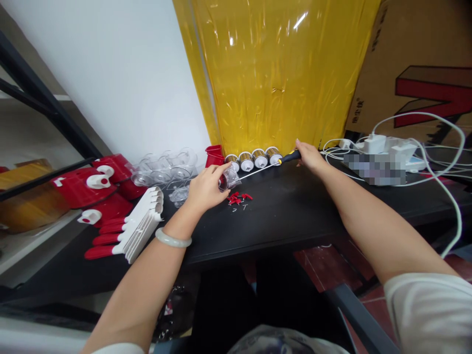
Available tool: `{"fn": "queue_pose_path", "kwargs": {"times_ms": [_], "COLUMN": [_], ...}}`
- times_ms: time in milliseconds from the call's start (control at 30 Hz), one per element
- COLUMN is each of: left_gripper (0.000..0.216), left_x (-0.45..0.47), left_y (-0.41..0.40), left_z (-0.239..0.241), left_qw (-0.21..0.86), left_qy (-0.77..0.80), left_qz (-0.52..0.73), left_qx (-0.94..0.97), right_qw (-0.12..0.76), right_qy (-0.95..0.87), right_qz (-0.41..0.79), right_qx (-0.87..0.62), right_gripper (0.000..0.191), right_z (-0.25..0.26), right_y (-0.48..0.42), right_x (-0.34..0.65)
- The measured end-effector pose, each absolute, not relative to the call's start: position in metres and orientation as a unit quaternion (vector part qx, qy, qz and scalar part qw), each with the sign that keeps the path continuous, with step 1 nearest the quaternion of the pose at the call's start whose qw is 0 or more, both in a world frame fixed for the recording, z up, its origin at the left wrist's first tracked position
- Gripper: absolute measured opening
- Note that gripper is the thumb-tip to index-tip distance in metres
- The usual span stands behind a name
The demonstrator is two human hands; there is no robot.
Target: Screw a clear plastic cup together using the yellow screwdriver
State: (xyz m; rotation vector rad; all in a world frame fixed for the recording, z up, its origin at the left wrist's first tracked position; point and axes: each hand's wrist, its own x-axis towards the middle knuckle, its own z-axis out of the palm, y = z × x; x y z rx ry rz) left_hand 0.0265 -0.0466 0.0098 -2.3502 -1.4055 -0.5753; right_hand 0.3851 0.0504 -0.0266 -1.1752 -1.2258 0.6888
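My left hand (pixel 208 188) is closed round a clear plastic part (pixel 232 178) with something dark red inside it. In my right hand (pixel 309 156) is a screwdriver (pixel 290 157) with a black and yellow handle. Its long shaft points left, toward the clear part; whether the tip touches is hard to tell. Small red pieces (pixel 238 197) and several loose screws (pixel 245 207) lie on the black table just below the clear part. Behind the shaft stands a row of gold and white cylinders (pixel 259 158), with a red cup-like part (pixel 214 155) at its left end.
Clear plastic cups (pixel 165 166) sit at the back left. Near them are red housings (pixel 83 189) and a stack of white parts with red handles (pixel 142 223). White chargers and cables (pixel 375 145) crowd the right side. A yellow-wrapped panel (pixel 280 73) stands behind the table (pixel 280 216).
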Motion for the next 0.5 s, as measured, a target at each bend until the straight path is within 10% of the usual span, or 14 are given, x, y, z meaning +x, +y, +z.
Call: {"fn": "queue_pose_path", "kwargs": {"times_ms": [500], "left_gripper": [0.075], "left_x": [0.027], "left_y": [-0.047], "left_z": [0.010], "left_qw": [0.170], "left_qy": [-0.499], "left_qz": [-0.204], "left_qx": [-0.825], "right_qw": [0.636], "right_qy": [-0.484], "right_qz": [0.403], "right_qx": [-0.445], "right_gripper": [0.011], "right_z": [-0.017], "right_y": [0.038], "right_x": [0.378]}}
